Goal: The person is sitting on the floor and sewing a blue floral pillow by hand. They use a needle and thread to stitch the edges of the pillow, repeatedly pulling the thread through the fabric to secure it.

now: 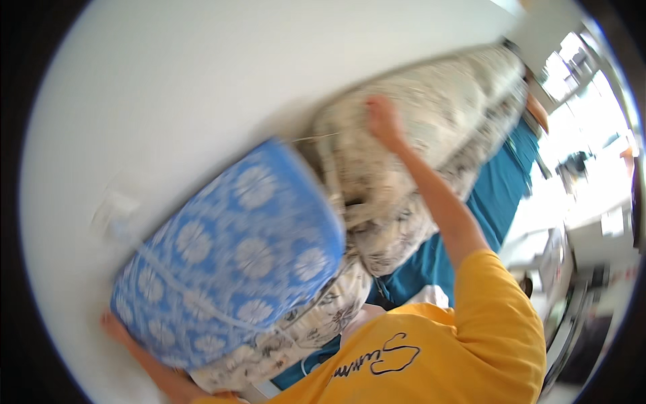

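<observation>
A thick blue bundle with white flowers [256,256], perhaps a folded mattress or quilt, leans against the white wall on the left. My left hand [114,328] is at its lower left edge, its fingers blurred and partly hidden. Beyond the bundle, a large cream floral padded piece [457,91] also rests along the wall. My right hand [385,121] is over this cream piece, arm outstretched and fingers curled in. Motion blur hides whatever it may hold. A pale cord [188,293] runs across the blue bundle.
Under the bundle lies more cream patterned bedding [330,303]. A teal sheet [498,188] covers the bed beside it. On the wall at left is a blurred white fitting [114,209]. Bright windows [585,121] and a cluttered room area are on the right.
</observation>
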Available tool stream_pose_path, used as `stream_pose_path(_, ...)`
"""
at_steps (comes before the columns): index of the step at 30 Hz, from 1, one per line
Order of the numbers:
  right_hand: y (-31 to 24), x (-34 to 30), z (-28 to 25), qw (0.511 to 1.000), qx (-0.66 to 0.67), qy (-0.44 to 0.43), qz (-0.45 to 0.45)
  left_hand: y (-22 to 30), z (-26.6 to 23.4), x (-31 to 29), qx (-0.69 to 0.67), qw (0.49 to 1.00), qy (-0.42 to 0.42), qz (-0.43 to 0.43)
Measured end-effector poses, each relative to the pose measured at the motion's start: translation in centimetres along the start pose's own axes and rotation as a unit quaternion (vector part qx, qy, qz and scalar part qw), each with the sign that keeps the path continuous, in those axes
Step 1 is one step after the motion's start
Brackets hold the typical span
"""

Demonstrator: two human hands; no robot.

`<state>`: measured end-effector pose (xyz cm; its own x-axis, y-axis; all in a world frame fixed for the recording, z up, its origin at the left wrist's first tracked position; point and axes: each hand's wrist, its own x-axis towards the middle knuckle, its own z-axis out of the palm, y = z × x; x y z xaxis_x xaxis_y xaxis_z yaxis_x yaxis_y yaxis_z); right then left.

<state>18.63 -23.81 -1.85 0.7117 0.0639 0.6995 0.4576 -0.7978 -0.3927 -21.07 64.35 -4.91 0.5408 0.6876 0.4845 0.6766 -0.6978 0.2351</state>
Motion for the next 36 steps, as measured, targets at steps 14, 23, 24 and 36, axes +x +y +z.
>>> stream_pose_path(14,1.2,0.3,-1.6,0.967,0.214,0.061,0.126,52.3,-8.4,-31.8,-0.080,0.952,0.065,0.289)
stream_pose_path(23,1.2,0.6,-2.1,0.953,0.270,0.098,0.096,51.8,-5.9,-32.1,-0.071,0.948,0.116,0.288)
stream_pose_path(24,1.3,0.7,-1.9,0.953,0.272,0.103,0.090,51.6,-5.8,-32.1,-0.067,0.948,0.123,0.286)
stream_pose_path(36,2.4,0.5,-1.2,0.952,0.266,0.137,0.058,52.6,-5.7,-32.9,-0.045,0.953,0.132,0.270)
